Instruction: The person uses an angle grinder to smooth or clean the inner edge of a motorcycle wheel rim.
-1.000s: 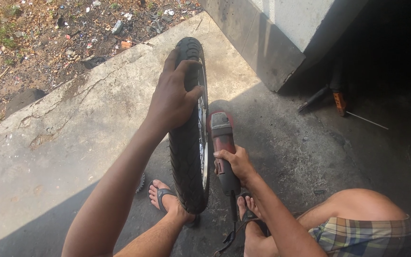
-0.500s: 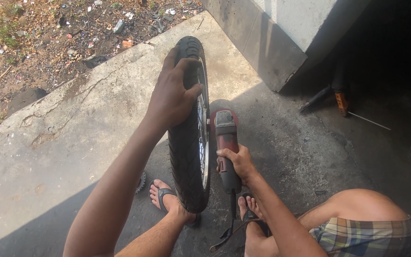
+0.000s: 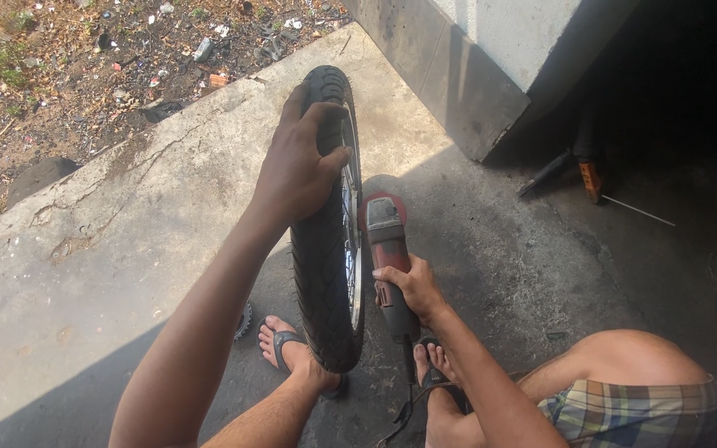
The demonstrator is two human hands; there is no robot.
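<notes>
While my feet in sandals (image 3: 292, 348) brace the upright tyre (image 3: 329, 249) on the concrete floor (image 3: 109, 249), my right hand (image 3: 408, 286) clenches the red angle grinder (image 3: 387, 249) against the rim side. Farther out, my left hand (image 3: 300, 170) grasps the tread to steady it. Compared with half a second ago, nothing has visibly shifted.

A cracked concrete floor (image 3: 109, 249) borders littered dirt ground (image 3: 68, 75). A grey wall (image 3: 466, 66) stands behind. An orange-handled tool (image 3: 589, 176) lies in shadow.
</notes>
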